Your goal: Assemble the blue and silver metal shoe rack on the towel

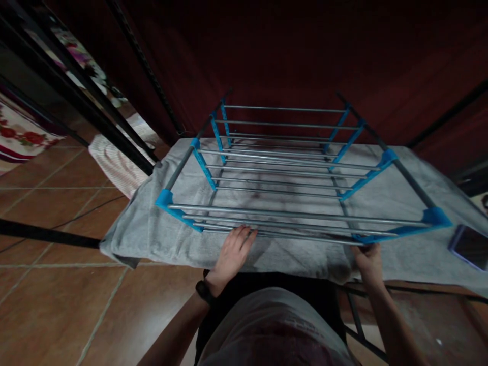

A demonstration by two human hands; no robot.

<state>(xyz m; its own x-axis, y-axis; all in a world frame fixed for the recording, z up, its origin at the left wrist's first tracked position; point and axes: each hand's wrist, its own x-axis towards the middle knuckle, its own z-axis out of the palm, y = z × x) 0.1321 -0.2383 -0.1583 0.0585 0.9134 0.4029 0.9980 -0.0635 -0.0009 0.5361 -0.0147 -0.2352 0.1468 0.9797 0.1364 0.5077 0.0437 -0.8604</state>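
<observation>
A shoe rack [290, 216] of thin grey metal tubes and blue plastic brackets lies across a grey cloth in front of me. My left hand [234, 251] rests at its near side, fingers stretched together with the tips at the lowest front tube. At the near right corner, my right hand [369, 259] grips the rack by the lower end of a blue bracket [396, 235]; the bracket partly hides those fingers. Two dark side tubes stick out past the last brackets at the far end.
The grey cloth [168, 244] covers a narrow table with a black metal frame. A phone [470, 246] lies at its right. Dark red curtain [285, 56] hangs behind. Black poles [76, 96] slant along the left, beside a striped cloth [118, 162] and tiled floor [57, 300].
</observation>
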